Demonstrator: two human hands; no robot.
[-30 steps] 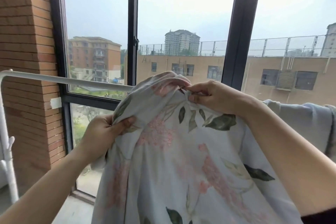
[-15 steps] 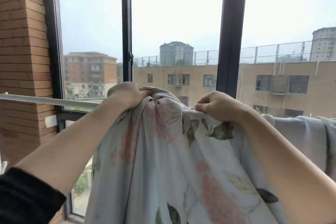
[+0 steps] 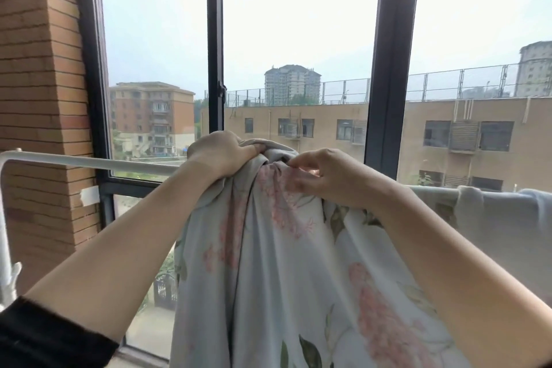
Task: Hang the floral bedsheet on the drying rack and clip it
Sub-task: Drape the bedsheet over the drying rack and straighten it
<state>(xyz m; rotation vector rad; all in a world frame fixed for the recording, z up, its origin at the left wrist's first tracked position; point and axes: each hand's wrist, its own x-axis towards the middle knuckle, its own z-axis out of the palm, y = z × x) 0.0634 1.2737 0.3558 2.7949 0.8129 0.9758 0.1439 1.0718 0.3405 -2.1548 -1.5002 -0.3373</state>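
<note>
pale-blue floral bedsheet point(image 3: 283, 263) bunched atop drying rack point(image 3: 89, 162); left hand point(image 3: 221, 155) clenches the gather, right hand point(image 3: 328, 181) pinches a fold, likely preventing slippage.

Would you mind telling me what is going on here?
A person is draping a floral bedsheet over the top rail of a white drying rack. The left hand grips its bunched top at the rail; the right hand pinches the fabric beside it. Nothing visibly pins it yet. A pale cloth hangs further right.
</note>
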